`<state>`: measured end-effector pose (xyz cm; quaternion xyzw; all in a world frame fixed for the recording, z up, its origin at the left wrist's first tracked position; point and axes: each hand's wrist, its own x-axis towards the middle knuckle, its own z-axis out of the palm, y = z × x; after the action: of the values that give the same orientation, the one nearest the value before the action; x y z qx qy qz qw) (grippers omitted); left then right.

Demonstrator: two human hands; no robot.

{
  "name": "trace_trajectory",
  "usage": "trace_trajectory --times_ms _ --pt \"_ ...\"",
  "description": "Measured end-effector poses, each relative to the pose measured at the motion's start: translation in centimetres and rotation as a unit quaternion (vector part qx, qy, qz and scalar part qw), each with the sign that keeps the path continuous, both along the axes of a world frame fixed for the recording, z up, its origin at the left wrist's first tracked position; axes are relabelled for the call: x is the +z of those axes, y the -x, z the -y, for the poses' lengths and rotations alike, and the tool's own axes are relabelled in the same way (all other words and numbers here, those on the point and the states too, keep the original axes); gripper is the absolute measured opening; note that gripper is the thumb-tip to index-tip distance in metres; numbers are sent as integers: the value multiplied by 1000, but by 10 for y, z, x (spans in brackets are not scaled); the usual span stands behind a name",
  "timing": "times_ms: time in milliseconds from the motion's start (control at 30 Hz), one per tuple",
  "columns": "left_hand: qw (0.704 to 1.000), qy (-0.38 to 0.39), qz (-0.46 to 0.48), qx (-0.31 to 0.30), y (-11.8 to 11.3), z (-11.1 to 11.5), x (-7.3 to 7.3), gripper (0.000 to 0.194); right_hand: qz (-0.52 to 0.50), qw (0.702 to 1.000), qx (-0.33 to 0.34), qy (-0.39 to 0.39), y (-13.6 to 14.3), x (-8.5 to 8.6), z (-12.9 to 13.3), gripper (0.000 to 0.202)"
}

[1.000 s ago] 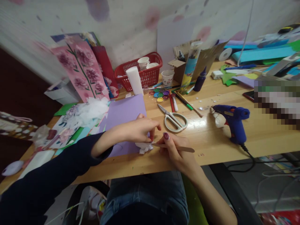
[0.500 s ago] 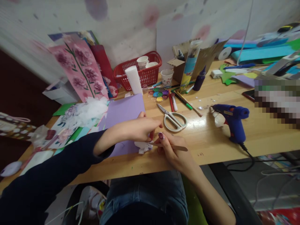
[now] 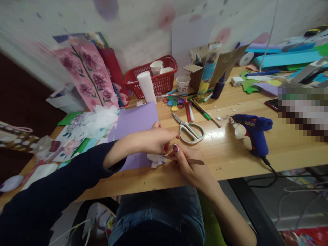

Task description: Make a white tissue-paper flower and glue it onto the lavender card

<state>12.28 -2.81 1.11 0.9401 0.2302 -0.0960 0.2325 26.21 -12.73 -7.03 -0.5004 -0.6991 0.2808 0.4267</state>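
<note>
My left hand [image 3: 156,140] is bent over a small crumpled white paper piece [image 3: 156,160] at the front edge of a purple sheet [image 3: 137,119]. Its thumb and fingers are closed at the paper, and the fingertips are partly hidden. Just right of it, my right hand [image 3: 188,160] pinches a slim flat brown stick-like tool [image 3: 196,161] that tapers to the left. The tool's thin end meets the white paper beside my left fingertips. Behind both hands lie scissors [image 3: 191,133] with cream handles.
A blue glue gun [image 3: 252,130] lies at right, its cord over the table edge. Behind stand a red basket [image 3: 165,82], a white roll [image 3: 147,87], a paper cup [image 3: 182,85] and a dark bottle [image 3: 218,88]. White tissue [image 3: 102,121] is heaped at left.
Almost nothing differs. The camera view has shifted very slightly, while both hands, the tool and the white paper keep their places.
</note>
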Motion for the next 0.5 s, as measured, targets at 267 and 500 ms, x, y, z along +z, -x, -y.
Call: trace_trajectory --times_ms 267,500 --pt "987 -21 45 150 57 16 19 49 8 1000 0 12 1 3 0 45" --pt "962 13 -3 274 108 47 -19 62 -8 1000 -14 10 4 2 2 47"
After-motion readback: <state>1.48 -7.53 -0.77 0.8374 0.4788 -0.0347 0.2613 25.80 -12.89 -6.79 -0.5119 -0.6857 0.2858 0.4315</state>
